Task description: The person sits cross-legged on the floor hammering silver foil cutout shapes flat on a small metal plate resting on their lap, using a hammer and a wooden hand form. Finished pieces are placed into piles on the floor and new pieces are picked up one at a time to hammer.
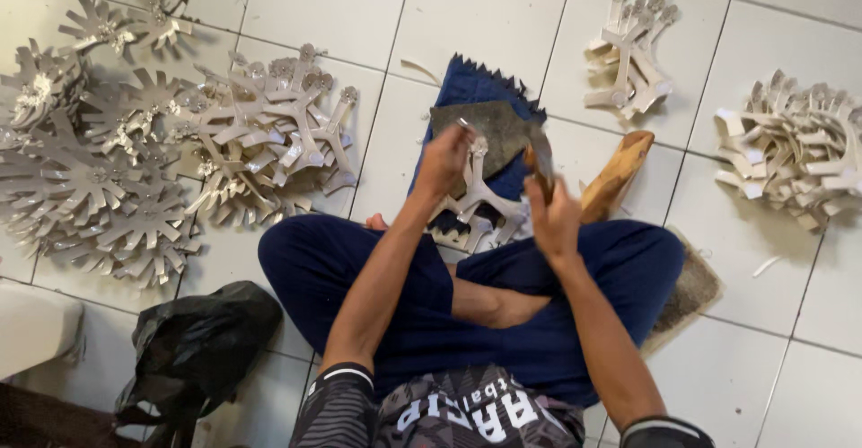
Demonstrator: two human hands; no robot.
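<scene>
Crossed legs in dark blue trousers point(359, 268) fill the near foreground, with both bare forearms reaching away over them. Fingers of the left hand point(444, 156) are closed on a thin pointed tool whose tip sits on a pale branching cutout point(476, 198). That cutout rests on a dark grey slab point(489, 129), which lies on a blue cloth point(476, 89) with a jagged far edge. Fingers of the right hand point(555, 215) are wrapped around the handle of a dark striking tool point(541, 161), raised just right of the cutout; its head is blurred. A wooden block point(620, 171) lies tilted just beyond the right hand, touching the cloth's right side.

Outward on the white tiled floor point(485, 8), a big heap of silvery star-shaped cutouts point(99, 179) spreads at the left, its near edge close to the left knee. A stack of pale branching cutouts point(287, 116) overlaps that heap's right side. A small pale stack point(628, 53) sits at the far right of the cloth, and a larger pale pile point(795, 147) lies near the right edge. Bare tiles stay open between cloth and both piles. A black plastic bag point(193, 349) slumps beside the left thigh.
</scene>
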